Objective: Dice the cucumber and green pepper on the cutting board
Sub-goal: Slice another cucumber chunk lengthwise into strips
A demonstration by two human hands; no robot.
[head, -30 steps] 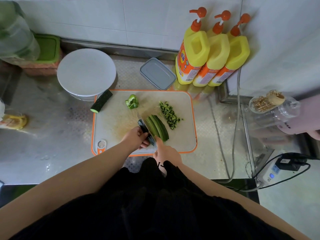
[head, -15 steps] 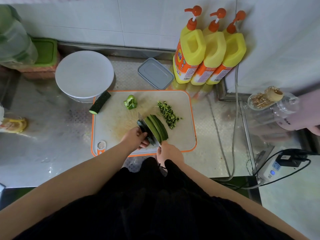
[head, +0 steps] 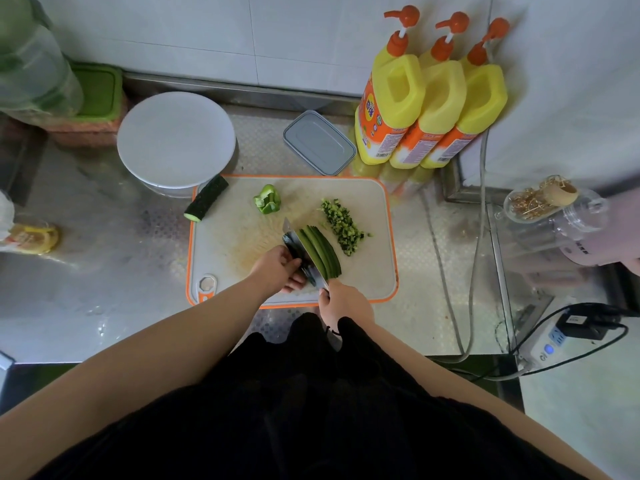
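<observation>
In the head view, a cutting board (head: 242, 237) with an orange rim is seen lying on a steel counter (head: 86, 271). A knife (head: 304, 252) is held by the right hand (head: 344, 303), whose fingers are wrapped round the handle at the board's near edge. The blade is set lengthwise into a piece of cucumber, with a fan of long cucumber slices (head: 320, 249) lying against its right side. The uncut part of that piece is held down by the left hand (head: 278, 270), its fingers curled onto the dark skin just left of the blade. A pile of diced cucumber (head: 341, 225) is seen on the board to the right of the slices, near but apart. A piece of green pepper (head: 267, 199) lies toward the board's far edge. A cucumber half (head: 206, 198) rests across the board's far left corner, partly on the counter, just beside a white round lid (head: 176, 140). A grey lidded box (head: 318, 143) is placed behind the board, and three yellow pump bottles (head: 433, 105) are lined against the wall to its right.
</observation>
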